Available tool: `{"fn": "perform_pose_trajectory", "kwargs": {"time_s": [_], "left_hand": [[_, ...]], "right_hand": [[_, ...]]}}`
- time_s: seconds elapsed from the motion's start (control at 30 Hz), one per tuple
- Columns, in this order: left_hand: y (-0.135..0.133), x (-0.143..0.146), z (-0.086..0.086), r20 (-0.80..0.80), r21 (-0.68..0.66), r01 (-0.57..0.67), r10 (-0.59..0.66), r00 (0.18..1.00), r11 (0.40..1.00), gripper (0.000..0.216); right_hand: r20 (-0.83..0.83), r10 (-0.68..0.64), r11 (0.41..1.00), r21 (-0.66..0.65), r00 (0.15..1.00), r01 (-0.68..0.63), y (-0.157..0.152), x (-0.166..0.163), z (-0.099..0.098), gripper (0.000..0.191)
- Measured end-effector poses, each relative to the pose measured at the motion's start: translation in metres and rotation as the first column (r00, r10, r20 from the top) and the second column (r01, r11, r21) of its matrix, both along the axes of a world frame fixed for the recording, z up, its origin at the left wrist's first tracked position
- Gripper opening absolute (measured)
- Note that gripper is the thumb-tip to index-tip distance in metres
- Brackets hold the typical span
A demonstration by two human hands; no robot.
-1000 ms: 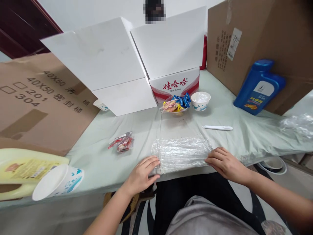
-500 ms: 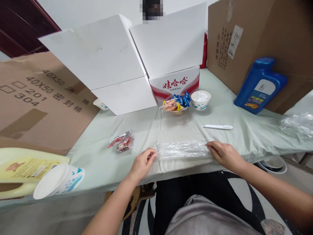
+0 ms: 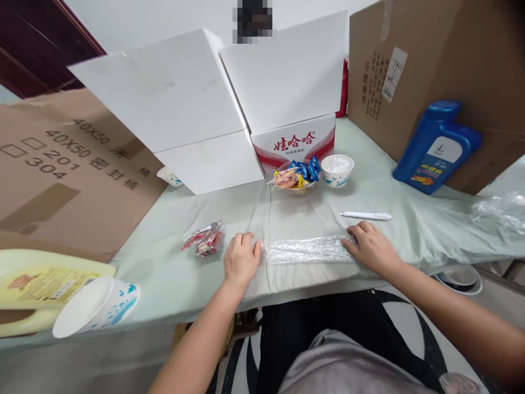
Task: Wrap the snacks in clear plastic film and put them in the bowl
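A crumpled strip of clear plastic film (image 3: 305, 250) lies flat across the cloth near the table's front edge. At its left end rests my left hand (image 3: 241, 257), open, palm down, its thumb apart from the fingers and against the film. My right hand (image 3: 372, 249) is at the other end, also open, with the thumb on the film and the fingers spread on the cloth. A white pen-shaped cutter (image 3: 366, 215) lies just beyond my right hand. Left of my left hand is a small clear bag with red contents (image 3: 210, 242).
A bowl of wrapped snacks (image 3: 296, 175) and a paper cup (image 3: 337, 169) stand before white boxes (image 3: 293, 143). Cartons (image 3: 69, 175) flank both sides. A blue bottle (image 3: 437, 148) and loose film (image 3: 500, 212) are right; a tipped paper cup (image 3: 98, 306) and yellow jug (image 3: 45, 279) left.
Both hands have gone from pinching the film's ends to lying palm down with fingers apart. The film lies flatter and a little narrower. The view has shifted slightly.
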State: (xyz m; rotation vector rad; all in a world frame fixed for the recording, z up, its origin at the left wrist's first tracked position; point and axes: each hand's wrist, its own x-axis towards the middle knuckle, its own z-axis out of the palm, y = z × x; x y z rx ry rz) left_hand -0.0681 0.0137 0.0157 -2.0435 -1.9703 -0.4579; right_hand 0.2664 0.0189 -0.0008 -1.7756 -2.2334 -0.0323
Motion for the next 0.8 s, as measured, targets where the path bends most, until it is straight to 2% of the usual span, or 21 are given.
{"fn": "perform_pose_trajectory", "kwargs": {"time_s": [0.07, 0.13, 0.17, 0.3, 0.37, 0.43, 0.53, 0.6, 0.67, 0.73, 0.8], "left_hand": [[-0.009, 0.016, 0.002, -0.018, 0.057, 0.144, -0.144, 0.989, 0.988, 0.022], [-0.018, 0.037, 0.000, 0.008, 0.019, 0.298, -0.298, 0.955, 0.954, 0.024], [-0.022, 0.048, -0.002, 0.022, -0.013, 0.336, -0.335, 0.942, 0.942, 0.025], [-0.026, 0.078, -0.014, 0.058, -0.117, 0.305, -0.300, 0.952, 0.945, 0.033], [-0.022, 0.083, -0.020, 0.093, -0.145, 0.306, -0.295, 0.951, 0.941, 0.039], [-0.018, 0.084, -0.024, 0.124, -0.176, 0.338, -0.320, 0.939, 0.925, 0.043], [-0.016, 0.084, -0.025, 0.142, -0.224, 0.390, -0.366, 0.920, 0.893, 0.046], [-0.020, 0.085, -0.022, 0.142, -0.235, 0.405, -0.381, 0.913, 0.883, 0.046], [-0.025, 0.087, -0.019, 0.152, -0.249, 0.431, -0.405, 0.902, 0.867, 0.047], [-0.031, 0.088, -0.018, 0.172, -0.300, 0.519, -0.490, 0.855, 0.800, 0.047], [-0.033, 0.087, -0.017, 0.196, -0.357, 0.637, -0.612, 0.766, 0.683, 0.050]], "right_hand": [[-0.064, 0.001, 1.000, -0.023, 0.998, -0.002, 0.002, 0.003, 0.000, 0.022], [-0.103, 0.013, 0.998, -0.054, 0.995, -0.019, 0.001, 0.005, 0.002, 0.015], [-0.123, 0.025, 0.997, -0.067, 0.992, -0.033, 0.000, 0.005, 0.004, 0.013], [-0.308, 0.037, 0.980, -0.176, 0.951, -0.095, -0.013, 0.009, 0.011, 0.014], [-0.457, 0.001, 0.954, -0.265, 0.889, -0.137, -0.024, 0.013, 0.011, 0.014], [-0.613, -0.032, 0.926, -0.315, 0.789, -0.207, -0.035, 0.017, 0.008, 0.012], [-0.766, -0.073, 0.891, -0.338, 0.638, -0.304, -0.052, 0.020, 0.003, 0.021], [-0.795, -0.058, 0.879, -0.327, 0.603, -0.346, -0.062, 0.020, 0.007, 0.038], [-0.798, 0.025, 0.877, -0.272, 0.603, -0.397, -0.070, 0.018, 0.017, 0.043], [-0.802, 0.120, 0.834, -0.238, 0.585, -0.497, -0.074, 0.014, 0.031, 0.034], [-0.838, 0.143, 0.739, -0.264, 0.526, -0.620, -0.071, 0.008, 0.046, 0.024]]}}
